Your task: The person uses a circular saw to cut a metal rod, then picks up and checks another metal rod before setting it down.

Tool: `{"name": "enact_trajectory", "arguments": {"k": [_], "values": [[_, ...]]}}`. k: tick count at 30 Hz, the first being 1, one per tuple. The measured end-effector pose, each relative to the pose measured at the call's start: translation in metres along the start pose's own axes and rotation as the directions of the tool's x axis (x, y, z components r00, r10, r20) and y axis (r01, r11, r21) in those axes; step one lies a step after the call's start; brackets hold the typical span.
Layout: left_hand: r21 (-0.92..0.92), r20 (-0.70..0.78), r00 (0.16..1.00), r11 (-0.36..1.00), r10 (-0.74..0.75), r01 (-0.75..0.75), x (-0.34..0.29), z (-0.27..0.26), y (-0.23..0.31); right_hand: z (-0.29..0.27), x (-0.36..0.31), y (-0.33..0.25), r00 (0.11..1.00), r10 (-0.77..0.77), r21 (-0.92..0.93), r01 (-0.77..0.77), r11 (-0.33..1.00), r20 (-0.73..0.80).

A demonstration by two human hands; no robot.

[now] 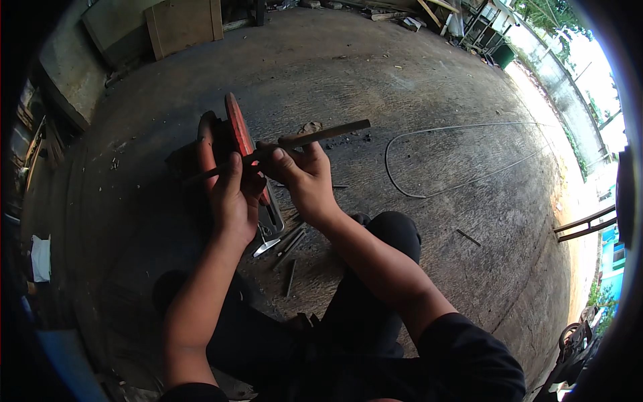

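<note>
With both hands I hold a long, dark, narrow bar out in front of me, its right end higher than its left. My left hand is closed around its left part, thumb up along it. My right hand grips it near the middle, thumb and fingers pressed on it. Under and behind the bar stands a red and dark metal tool that looks like a cut-off saw, partly hidden by my hands. Short metal rods lie on the floor below my hands, beside a shiny flat piece.
A loop of thin wire or rod lies on the rough concrete floor to the right. One short rod sits apart there. Boards lean at the back left. A chair-like wooden frame stands at the right edge.
</note>
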State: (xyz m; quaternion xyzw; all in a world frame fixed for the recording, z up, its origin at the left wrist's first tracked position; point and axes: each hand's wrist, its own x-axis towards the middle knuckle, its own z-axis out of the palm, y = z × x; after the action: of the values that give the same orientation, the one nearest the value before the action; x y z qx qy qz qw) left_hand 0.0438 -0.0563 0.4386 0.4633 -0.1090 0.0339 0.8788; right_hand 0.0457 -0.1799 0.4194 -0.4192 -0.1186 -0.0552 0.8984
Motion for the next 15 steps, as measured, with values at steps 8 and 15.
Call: {"name": "enact_trajectory", "arguments": {"k": [8,15], "values": [[-0.022,0.0,1.0,1.0,-0.006,0.006,0.001,0.005,-0.001,0.002,0.0,-0.003,0.998,0.044,0.017,-0.043,0.999,-0.042],[-0.099,-0.058,0.998,0.995,-0.035,0.029,-0.022,-0.014,-0.002,0.012,-0.005,0.004,0.961,0.259,0.295,-0.219,0.93,-0.101]]}}
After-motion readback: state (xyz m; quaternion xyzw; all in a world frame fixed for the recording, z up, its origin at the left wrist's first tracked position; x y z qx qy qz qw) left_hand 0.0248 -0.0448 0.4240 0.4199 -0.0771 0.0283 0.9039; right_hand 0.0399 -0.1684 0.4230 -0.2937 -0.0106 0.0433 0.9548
